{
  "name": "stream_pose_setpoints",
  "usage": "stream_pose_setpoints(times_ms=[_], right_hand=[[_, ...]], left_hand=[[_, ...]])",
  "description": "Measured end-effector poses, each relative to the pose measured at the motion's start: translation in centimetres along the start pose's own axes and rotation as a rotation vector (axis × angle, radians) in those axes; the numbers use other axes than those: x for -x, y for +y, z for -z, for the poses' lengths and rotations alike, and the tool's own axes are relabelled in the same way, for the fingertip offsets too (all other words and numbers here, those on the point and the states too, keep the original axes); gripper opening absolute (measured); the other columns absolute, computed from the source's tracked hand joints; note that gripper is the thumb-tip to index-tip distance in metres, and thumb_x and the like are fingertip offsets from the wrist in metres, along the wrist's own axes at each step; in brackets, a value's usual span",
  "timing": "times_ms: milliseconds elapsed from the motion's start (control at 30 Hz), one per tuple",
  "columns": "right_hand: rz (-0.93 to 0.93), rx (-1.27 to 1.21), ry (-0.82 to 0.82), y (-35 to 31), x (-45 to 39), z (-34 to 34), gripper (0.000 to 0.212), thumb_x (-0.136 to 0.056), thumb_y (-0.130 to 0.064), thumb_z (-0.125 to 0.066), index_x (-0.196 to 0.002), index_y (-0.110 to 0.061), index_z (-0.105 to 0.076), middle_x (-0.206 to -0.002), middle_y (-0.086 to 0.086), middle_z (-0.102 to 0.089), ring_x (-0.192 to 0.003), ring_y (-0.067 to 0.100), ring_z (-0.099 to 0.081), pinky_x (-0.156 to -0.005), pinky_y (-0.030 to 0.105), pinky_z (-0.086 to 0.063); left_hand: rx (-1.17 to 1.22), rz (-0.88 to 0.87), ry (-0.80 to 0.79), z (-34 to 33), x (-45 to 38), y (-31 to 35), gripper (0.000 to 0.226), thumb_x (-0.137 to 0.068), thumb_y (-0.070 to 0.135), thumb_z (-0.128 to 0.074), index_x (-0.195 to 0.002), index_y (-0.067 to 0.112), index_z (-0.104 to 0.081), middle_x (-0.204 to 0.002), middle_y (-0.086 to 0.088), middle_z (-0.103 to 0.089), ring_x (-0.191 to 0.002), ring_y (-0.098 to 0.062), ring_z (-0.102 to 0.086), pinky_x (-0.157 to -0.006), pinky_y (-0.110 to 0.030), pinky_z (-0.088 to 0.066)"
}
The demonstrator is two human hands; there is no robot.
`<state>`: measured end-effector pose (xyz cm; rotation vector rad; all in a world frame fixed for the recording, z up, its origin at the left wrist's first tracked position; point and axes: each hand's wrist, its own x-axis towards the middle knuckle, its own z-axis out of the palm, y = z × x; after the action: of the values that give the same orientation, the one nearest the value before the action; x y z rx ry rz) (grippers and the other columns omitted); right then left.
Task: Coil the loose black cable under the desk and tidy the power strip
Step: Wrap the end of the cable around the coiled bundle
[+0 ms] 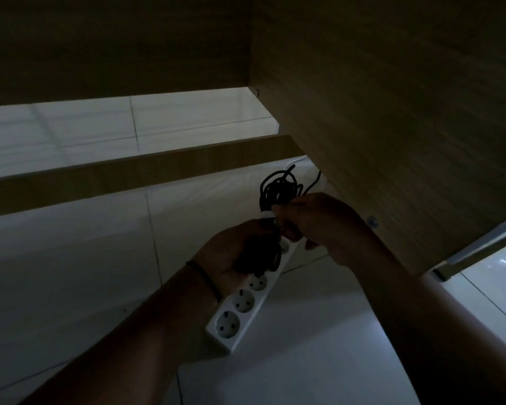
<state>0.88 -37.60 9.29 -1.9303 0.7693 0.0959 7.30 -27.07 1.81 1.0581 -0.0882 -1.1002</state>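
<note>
A tangled bunch of black cable (279, 190) is held up just above the middle of the view, at about one o'clock from the power strip (243, 305), with one strand trailing off toward two o'clock, where it passes behind the edge of a wooden panel. The upper loops are pinched by the fingertips of the right hand (322, 226), whose fingers are curled tightly together around the strands. A darker mass of the same cable is cradled in the left hand (240, 252), palm up, with the fingers curved partly closed about it; how firmly it is gripped cannot be told in the dim light. A thin dark band (206, 280) is worn on the left wrist. The white power strip lies on the floor directly beneath both hands, running from seven o'clock to one o'clock; three round sockets are seen empty at its near end, while its far end is hidden by the hands. A thin white cord (294, 160) is seen at twelve o'clock from the bunch. The floor (70, 273) is laid with pale glossy tiles. A wooden rail (129, 173) crosses at ten o'clock, and the desk side panel (392, 112) fills the upper right.
</note>
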Motion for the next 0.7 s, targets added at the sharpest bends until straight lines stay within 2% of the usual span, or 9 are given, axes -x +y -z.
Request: stream_pose_setpoints(times_ms=[67,167,267,333,400,500,533,600,700], right_hand=[[0.025,-0.024,0.017,0.22,0.06,-0.13,0.035,-0.094,-0.019,-0.05,-0.06,-0.012,-0.05,-0.059,0.003,-0.046,-0.05,0.009,-0.041,-0.031,0.005,-0.028],[0.061,-0.029,0.037,0.34,0.07,-0.16,0.041,-0.095,-0.014,-0.049,-0.054,-0.01,-0.045,-0.048,0.0,-0.046,-0.039,0.004,-0.042,-0.031,0.005,-0.027],[0.094,-0.038,0.045,0.38,0.11,0.01,0.042,-0.095,-0.011,-0.048,-0.053,-0.007,-0.045,-0.048,0.004,-0.042,-0.023,0.0,-0.036,-0.029,0.006,-0.024],[0.118,-0.009,0.05,0.41,0.12,0.26,0.037,-0.095,-0.012,-0.048,-0.059,-0.003,-0.05,-0.055,0.008,-0.043,-0.028,0.003,-0.039,-0.03,0.007,-0.024],[0.13,-0.028,0.036,0.42,0.07,0.55,0.031,-0.095,-0.01,-0.046,-0.067,-0.001,-0.053,-0.059,0.011,-0.044,-0.029,0.003,-0.041,-0.032,0.009,-0.029],[0.119,-0.1,0.002,0.23,0.11,0.72,0.021,-0.095,-0.005,-0.044,-0.082,0.006,-0.056,-0.059,0.012,-0.039,-0.024,0.001,-0.037,-0.031,0.009,-0.029],[0.109,-0.112,0.0,0.23,0.12,0.79,0.023,-0.095,-0.004,-0.044,-0.08,0.007,-0.057,-0.06,0.012,-0.039,-0.026,0.0,-0.039,-0.031,0.008,-0.029],[0.095,-0.112,-0.006,0.2,0.07,0.74,0.031,-0.096,-0.007,-0.044,-0.066,-0.001,-0.052,-0.06,0.009,-0.043,-0.038,0.003,-0.047,-0.032,0.007,-0.03],[0.1,-0.091,0.002,0.12,0.14,0.66,0.038,-0.096,-0.011,-0.046,-0.058,-0.008,-0.047,-0.061,0.007,-0.046,-0.053,0.01,-0.042,-0.033,0.005,-0.03]], left_hand=[[0.025,-0.01,-0.01,-0.21,0.15,-0.06,0.022,-0.062,0.024,-0.057,-0.066,0.01,-0.074,-0.073,-0.008,-0.051,-0.062,-0.016,-0.04,-0.061,-0.025,-0.039],[-0.001,-0.007,0.037,0.15,-0.06,-0.28,0.019,-0.077,0.019,-0.051,-0.079,0.007,-0.066,-0.062,-0.006,-0.065,-0.058,-0.018,-0.054,-0.053,-0.023,-0.051],[-0.004,0.016,0.032,0.18,-0.01,-0.18,0.02,-0.071,0.019,-0.055,-0.074,0.008,-0.071,-0.065,-0.007,-0.068,-0.068,-0.02,-0.052,-0.06,-0.026,-0.049],[-0.01,0.021,0.039,0.09,0.0,-0.1,0.02,-0.079,0.017,-0.053,-0.078,0.005,-0.069,-0.07,-0.009,-0.067,-0.072,-0.021,-0.05,-0.066,-0.027,-0.047],[-0.037,0.01,0.016,-0.19,0.08,-0.02,0.021,-0.074,0.019,-0.057,-0.084,0.004,-0.067,-0.074,-0.01,-0.064,-0.071,-0.021,-0.051,-0.071,-0.028,-0.044],[-0.108,-0.022,-0.033,-0.53,0.17,-0.04,0.02,-0.062,0.025,-0.06,-0.065,0.013,-0.076,-0.066,-0.004,-0.066,-0.068,-0.018,-0.051,-0.068,-0.027,-0.043],[-0.125,-0.032,-0.04,-0.73,0.23,-0.08,0.02,-0.063,0.027,-0.06,-0.06,0.016,-0.077,-0.066,-0.003,-0.066,-0.068,-0.018,-0.051,-0.067,-0.027,-0.042],[-0.155,-0.051,-0.031,-0.76,0.12,-0.25,0.025,-0.074,0.026,-0.057,-0.06,0.019,-0.077,-0.067,-0.003,-0.065,-0.066,-0.016,-0.052,-0.064,-0.025,-0.043],[-0.198,-0.08,0.001,-0.52,-0.26,-0.67,0.025,-0.092,0.022,-0.046,-0.081,0.016,-0.068,-0.059,0.004,-0.068,-0.054,-0.009,-0.061,-0.053,-0.018,-0.049]])
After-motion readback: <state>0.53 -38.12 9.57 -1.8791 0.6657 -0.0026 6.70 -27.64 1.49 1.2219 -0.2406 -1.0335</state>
